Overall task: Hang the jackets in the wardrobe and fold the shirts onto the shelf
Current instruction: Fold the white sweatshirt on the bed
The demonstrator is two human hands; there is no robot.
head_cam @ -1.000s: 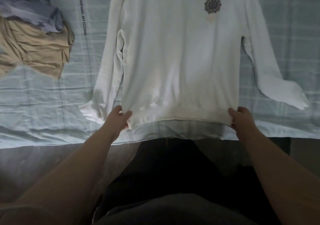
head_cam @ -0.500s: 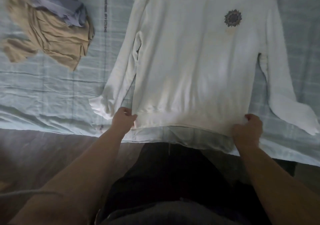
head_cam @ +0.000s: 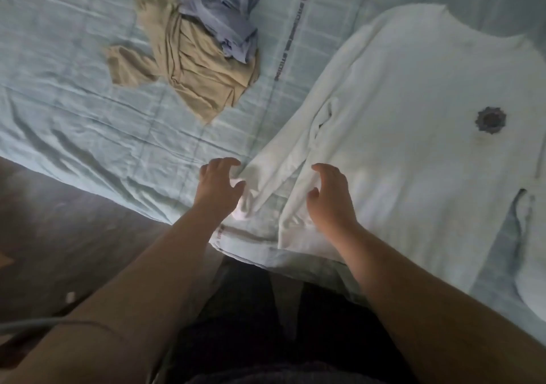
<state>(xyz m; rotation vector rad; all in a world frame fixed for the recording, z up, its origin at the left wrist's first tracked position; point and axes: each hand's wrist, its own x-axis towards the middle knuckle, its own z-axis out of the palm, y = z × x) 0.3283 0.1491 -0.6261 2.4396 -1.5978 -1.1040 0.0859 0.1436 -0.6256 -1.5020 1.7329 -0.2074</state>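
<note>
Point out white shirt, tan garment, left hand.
white shirt (head_cam: 413, 162): head view, mid torso.
tan garment (head_cam: 204, 76): head view, crumpled middle.
left hand (head_cam: 217, 190): head view, back of hand.

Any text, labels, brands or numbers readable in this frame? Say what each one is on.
Nothing can be quoted.
Dark lettering running along the bedsheet: too blurred to read.
Edge lettering at the bedsheet's near hem: too blurred to read.
Round emblem on the white shirt: no legible words.

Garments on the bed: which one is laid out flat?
The white long-sleeved shirt with the dark emblem. The tan garment and blue-grey garment lie crumpled in a heap.
</note>
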